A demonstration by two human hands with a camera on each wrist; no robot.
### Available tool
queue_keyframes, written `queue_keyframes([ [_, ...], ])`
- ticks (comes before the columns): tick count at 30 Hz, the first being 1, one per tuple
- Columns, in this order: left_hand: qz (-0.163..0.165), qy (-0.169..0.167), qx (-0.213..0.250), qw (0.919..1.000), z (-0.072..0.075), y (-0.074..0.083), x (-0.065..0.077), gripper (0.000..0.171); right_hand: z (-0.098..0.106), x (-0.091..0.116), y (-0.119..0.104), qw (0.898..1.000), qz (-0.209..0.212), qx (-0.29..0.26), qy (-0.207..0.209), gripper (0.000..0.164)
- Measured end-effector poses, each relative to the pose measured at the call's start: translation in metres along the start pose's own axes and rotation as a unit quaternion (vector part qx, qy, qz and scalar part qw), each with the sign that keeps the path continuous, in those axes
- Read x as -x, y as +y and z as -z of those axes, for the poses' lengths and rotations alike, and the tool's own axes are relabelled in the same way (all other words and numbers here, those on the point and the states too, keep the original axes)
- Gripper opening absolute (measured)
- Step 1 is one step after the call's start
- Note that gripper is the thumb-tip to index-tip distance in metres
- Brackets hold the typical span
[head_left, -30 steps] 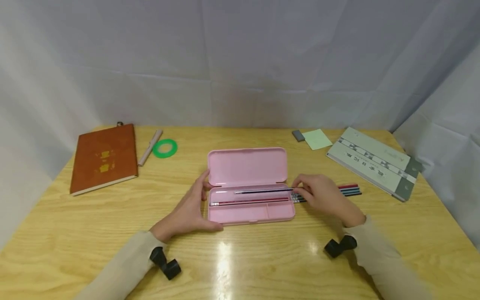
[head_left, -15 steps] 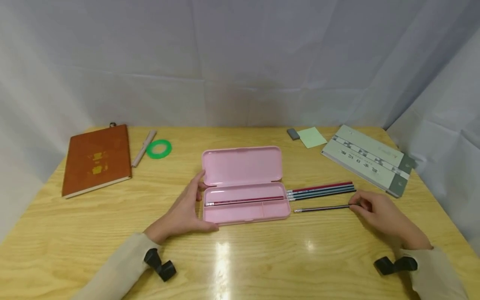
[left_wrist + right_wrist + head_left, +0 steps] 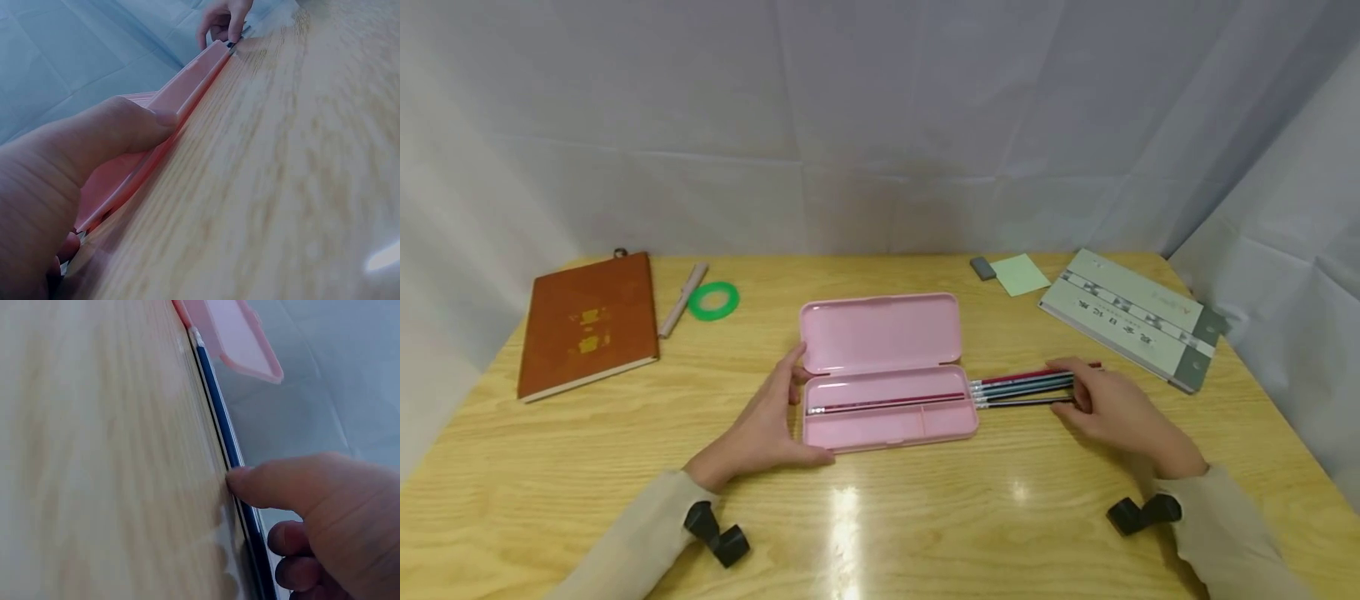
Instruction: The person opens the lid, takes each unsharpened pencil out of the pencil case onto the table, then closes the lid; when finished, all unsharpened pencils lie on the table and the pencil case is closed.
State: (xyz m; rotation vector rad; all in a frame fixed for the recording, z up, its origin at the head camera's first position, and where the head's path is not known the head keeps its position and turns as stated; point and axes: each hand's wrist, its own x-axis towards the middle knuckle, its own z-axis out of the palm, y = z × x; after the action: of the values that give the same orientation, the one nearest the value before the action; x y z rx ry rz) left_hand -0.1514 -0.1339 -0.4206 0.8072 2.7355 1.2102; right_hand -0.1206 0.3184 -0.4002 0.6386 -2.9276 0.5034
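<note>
The pink pencil case (image 3: 865, 428) lies with its lid raised in the head view. My left hand (image 3: 760, 429) grips its left end, thumb along the front edge and fingers round the side. In the case's back compartment rests a red pencil (image 3: 887, 402) with an eraser end. Right of the case, several red, blue and dark pencils (image 3: 1022, 386) lie side by side, eraser ends towards it. My right hand (image 3: 1116, 408) holds this bunch between thumb and fingers, partly hiding the far ends. In the right wrist view, the thumb presses against a dark blue pencil (image 3: 219, 409).
A brown notebook (image 3: 591, 325), a pale pen (image 3: 683, 300) and a green tape ring (image 3: 713, 301) lie at the left. Behind the pencils are a grey eraser (image 3: 982, 267), green sticky notes (image 3: 1020, 275) and a grey-green notebook (image 3: 1127, 317). A pale curtain (image 3: 880, 125) closes off the back.
My right hand carried a dark pencil from over the case to the table at the right. It has since moved left onto the bunch, the dark pencil now beside the others. The left hand stays.
</note>
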Motion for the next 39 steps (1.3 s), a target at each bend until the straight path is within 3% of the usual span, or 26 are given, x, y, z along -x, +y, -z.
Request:
queue_keyframes([
  [5,-0.002,0.001,-0.001,1.0000,0.000,-0.001,0.000,0.138,0.000,-0.013,-0.008,0.999,-0.003,0.002,-0.039,0.042],
  [12,-0.008,0.001,0.003,1.0000,0.000,-0.002,0.000,0.138,0.005,-0.021,-0.004,0.996,-0.024,-0.051,-0.069,0.030],
  [16,-0.009,0.000,0.004,1.0000,-0.001,-0.002,0.000,0.138,0.004,-0.027,0.000,0.994,-0.022,-0.076,-0.074,0.028],
  [22,-0.003,0.000,0.006,1.0000,0.000,-0.001,0.000,0.137,0.002,-0.036,-0.006,0.995,-0.007,-0.072,-0.072,0.026],
  [28,0.000,-0.001,0.004,1.0000,0.000,0.000,0.000,0.137,-0.003,-0.054,-0.029,0.997,0.008,-0.053,-0.064,0.027],
  [33,0.002,-0.004,0.003,1.0000,0.000,0.000,0.001,0.137,-0.013,-0.074,-0.056,0.995,0.061,-0.054,-0.050,0.016],
  [39,0.001,-0.008,0.006,0.9999,0.002,0.001,0.001,0.136,-0.024,-0.089,-0.087,0.991,0.105,-0.043,-0.068,0.014],
])
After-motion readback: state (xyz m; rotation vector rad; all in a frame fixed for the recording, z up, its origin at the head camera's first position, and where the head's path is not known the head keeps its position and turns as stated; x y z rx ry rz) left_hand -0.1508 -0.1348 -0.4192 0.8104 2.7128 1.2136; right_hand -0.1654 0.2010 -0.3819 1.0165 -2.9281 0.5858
